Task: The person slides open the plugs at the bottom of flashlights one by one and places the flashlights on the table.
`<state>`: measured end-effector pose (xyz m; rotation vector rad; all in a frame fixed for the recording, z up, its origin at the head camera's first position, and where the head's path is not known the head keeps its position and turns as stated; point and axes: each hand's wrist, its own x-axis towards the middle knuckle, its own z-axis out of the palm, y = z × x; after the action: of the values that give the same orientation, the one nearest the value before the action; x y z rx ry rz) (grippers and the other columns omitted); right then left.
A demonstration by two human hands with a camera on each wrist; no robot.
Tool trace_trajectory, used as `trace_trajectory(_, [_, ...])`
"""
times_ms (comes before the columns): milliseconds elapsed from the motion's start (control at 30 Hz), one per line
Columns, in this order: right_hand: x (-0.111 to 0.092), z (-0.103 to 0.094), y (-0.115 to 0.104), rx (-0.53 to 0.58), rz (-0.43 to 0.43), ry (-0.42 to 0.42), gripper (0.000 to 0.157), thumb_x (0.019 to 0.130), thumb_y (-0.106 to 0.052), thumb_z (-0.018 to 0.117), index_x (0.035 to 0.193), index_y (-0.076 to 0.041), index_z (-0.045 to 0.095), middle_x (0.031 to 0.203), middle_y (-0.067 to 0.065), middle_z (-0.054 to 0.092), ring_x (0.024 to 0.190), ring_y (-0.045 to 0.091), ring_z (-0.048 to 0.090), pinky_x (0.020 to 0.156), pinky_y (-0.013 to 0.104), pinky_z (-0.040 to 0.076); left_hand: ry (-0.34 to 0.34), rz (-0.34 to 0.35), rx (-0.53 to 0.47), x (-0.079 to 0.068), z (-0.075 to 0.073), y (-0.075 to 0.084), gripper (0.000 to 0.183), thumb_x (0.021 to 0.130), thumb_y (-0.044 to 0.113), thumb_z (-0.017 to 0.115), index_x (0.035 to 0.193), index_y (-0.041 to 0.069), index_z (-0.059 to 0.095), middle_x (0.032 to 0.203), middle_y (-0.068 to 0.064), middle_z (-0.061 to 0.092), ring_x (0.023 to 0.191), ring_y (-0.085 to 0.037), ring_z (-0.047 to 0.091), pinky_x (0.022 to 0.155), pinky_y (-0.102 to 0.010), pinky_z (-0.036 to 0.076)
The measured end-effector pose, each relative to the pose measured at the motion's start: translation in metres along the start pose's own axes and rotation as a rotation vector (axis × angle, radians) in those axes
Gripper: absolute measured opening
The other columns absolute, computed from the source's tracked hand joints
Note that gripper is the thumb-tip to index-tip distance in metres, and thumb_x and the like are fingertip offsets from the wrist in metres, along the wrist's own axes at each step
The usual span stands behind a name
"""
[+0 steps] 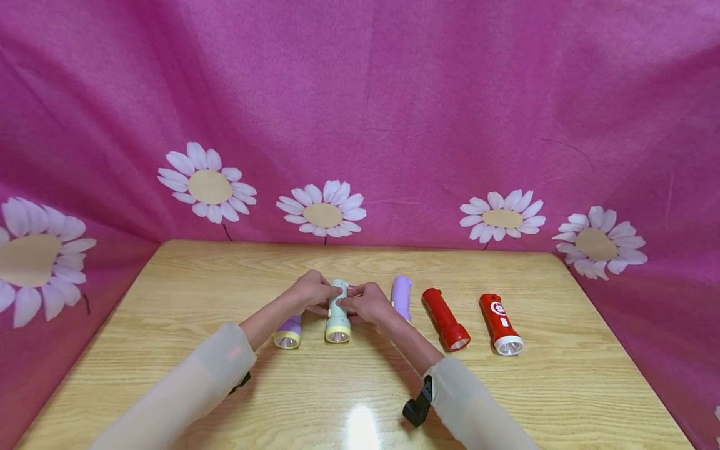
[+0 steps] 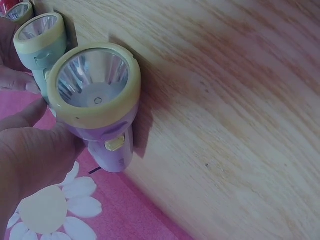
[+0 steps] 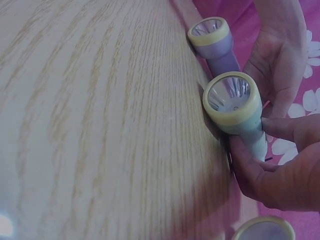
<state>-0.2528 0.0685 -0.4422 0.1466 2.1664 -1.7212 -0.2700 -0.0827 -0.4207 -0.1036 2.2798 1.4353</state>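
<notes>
We see the left hand [image 1: 312, 292] and the right hand [image 1: 368, 302] both gripping the pale green flashlight [image 1: 337, 322] between two purple flashlights [image 1: 402, 295] on the wooden surface [image 1: 309, 400].

A mint-green flashlight [image 1: 337, 315] with a pale yellow lens rim [image 3: 227, 120] is held below the head view's centre, lens toward the bottom edge.

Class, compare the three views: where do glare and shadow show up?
Head view: brightest, with white glare on the tabletop near the bottom edge; left wrist view: duller, a shadow just right of the purple flashlight; right wrist view: also dull, a soft shadow beside the right hand, and a bright spot in the lower left corner.
</notes>
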Motion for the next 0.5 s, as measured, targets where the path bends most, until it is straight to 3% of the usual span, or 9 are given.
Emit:
trace_trajectory(267, [0.0019, -0.0024, 0.0011, 0.023, 0.006, -0.019, 0.023, 0.093, 0.0, 0.068, 0.11, 0.011, 0.06, 0.109, 0.02, 0.066, 0.087, 0.028, 0.071, 0.076, 0.035, 0.061, -0.011, 0.007, 0.016, 0.0018, -0.0006, 0.0, 0.02, 0.098, 0.011, 0.065, 0.089, -0.007, 0.067, 0.085, -0.012, 0.063, 0.066, -0.015, 0.062, 0.063, -0.028, 0.06])
trace_trajectory(500, [0.002, -0.004, -0.0006, 0.015, 0.022, -0.022, 0.03, 0.092, -0.002, 0.07, 0.116, 0.011, 0.058, 0.114, 0.021, 0.064, 0.087, 0.027, 0.071, 0.075, 0.035, 0.061, 0.0, 0.01, 0.061, -0.0007, -0.0019, 0.0027, 0.019, 0.096, 0.011, 0.067, 0.093, -0.008, 0.069, 0.091, -0.013, 0.065, 0.07, -0.018, 0.066, 0.066, -0.029, 0.061])
